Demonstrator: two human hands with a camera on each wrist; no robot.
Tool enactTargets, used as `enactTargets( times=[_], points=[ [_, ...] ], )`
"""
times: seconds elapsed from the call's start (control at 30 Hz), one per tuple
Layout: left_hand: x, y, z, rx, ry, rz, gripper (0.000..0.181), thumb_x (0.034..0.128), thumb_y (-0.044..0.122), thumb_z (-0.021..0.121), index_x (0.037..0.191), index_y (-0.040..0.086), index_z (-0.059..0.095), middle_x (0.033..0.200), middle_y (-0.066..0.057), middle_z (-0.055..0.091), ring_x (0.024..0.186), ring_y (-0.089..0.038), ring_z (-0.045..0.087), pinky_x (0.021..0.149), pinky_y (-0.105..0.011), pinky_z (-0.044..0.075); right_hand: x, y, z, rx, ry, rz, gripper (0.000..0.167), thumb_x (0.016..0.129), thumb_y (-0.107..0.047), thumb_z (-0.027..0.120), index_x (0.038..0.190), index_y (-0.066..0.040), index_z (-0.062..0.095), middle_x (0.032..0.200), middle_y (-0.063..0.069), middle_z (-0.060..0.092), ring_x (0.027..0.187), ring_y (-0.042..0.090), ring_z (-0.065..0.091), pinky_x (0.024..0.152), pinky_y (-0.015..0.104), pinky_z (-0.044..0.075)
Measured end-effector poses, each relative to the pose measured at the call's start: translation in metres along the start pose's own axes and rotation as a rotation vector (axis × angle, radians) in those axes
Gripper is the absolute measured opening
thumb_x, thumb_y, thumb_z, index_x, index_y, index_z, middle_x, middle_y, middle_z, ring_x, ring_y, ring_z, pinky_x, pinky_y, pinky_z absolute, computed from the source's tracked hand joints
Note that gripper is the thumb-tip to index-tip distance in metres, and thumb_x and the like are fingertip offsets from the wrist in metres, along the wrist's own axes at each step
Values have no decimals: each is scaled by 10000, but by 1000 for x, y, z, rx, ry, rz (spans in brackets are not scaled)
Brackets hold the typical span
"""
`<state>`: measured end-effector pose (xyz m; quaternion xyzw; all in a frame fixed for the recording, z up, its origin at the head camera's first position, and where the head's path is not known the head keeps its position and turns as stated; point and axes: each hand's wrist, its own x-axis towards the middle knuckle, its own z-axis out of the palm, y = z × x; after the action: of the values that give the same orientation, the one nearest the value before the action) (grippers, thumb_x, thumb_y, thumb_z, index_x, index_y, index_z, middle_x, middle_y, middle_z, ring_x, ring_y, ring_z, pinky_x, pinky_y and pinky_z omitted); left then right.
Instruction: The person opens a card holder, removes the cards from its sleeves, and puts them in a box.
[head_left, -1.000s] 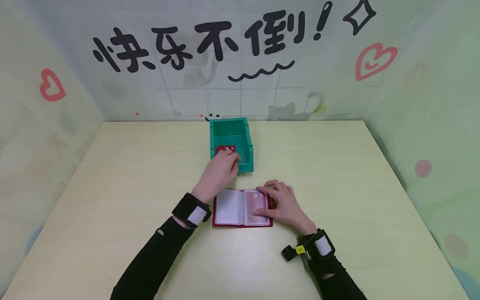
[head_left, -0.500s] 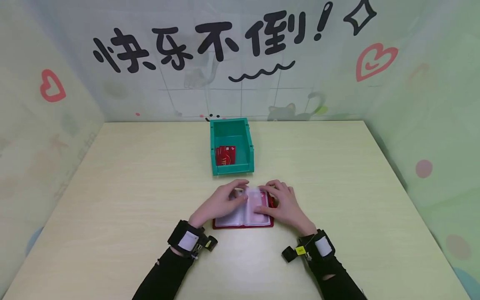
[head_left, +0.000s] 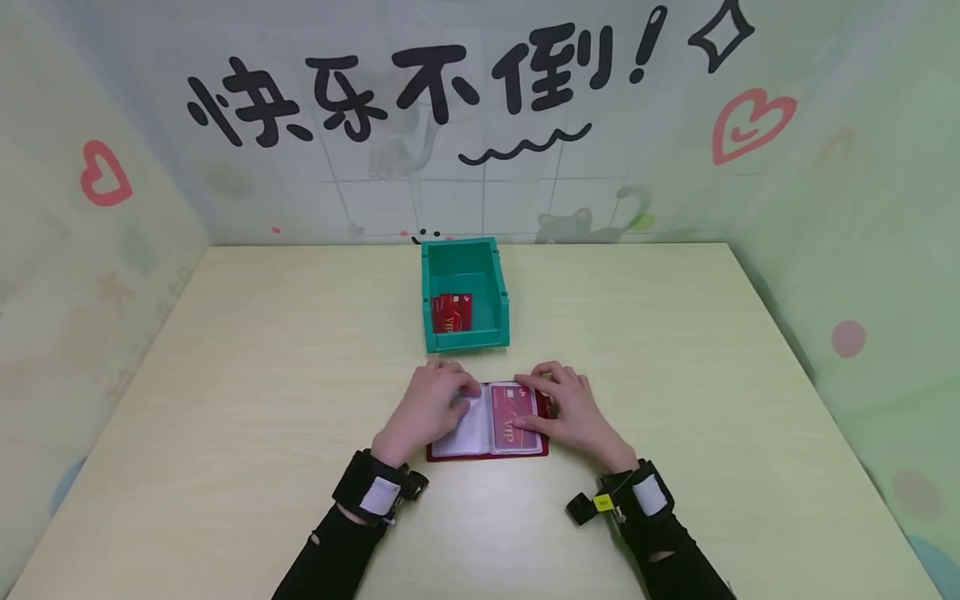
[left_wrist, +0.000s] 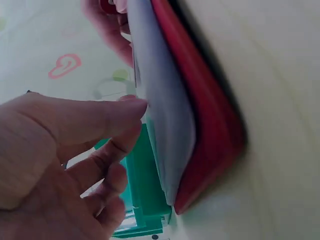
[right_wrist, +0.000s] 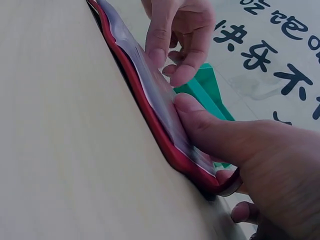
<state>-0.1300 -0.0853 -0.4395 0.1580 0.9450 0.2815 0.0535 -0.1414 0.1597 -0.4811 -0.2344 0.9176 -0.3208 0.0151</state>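
A red card holder (head_left: 487, 457) lies open on the table with clear sleeve pages. Its right-hand page shows a red VIP card (head_left: 512, 433) inside the sleeve. My left hand (head_left: 427, 408) rests over the left-hand page, the thumb touching the sleeve (left_wrist: 165, 100) and the other fingers loosely bent. Gripping the holder's right edge, my right hand (head_left: 566, 408) has its thumb on the page and fingers round the red cover (right_wrist: 150, 117). Beyond the holder, several red VIP cards (head_left: 453, 314) sit in a green bin (head_left: 491, 337).
The light wooden table (head_left: 300, 333) stretches to both sides of the holder. Behind it stands a printed backdrop (head_left: 480, 200), and side walls rise at left and right. Each wrist carries a black strap with a small camera.
My left hand has come back from the green bin and turned a sleeve page leftward, now resting on it. The VIP card shows more clearly on the right page. My right hand has stayed put.
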Motion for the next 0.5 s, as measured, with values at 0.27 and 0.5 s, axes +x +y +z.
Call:
enactTargets(
  times=[0.27, 0.5],
  points=[
    [2, 9, 11, -174, -1, -90, 165, 961, 183, 681, 1023, 42, 743, 889, -64, 707, 754, -149, 548, 705, -265, 493, 0, -4, 6, -51, 23, 32, 664, 753, -464, 857, 1332, -210, 657, 1232, 70, 522, 1182, 263, 466, 989, 488, 356],
    [5, 10, 15, -193, -23, -138, 185, 973, 190, 663, 986, 28, 751, 761, -53, 592, 793, -182, 493, 678, -270, 382, 0, -2, 5, -62, 28, 29, 668, 744, -459, 863, 1329, -208, 659, 1231, 75, 522, 1182, 265, 467, 983, 482, 365]
  ],
)
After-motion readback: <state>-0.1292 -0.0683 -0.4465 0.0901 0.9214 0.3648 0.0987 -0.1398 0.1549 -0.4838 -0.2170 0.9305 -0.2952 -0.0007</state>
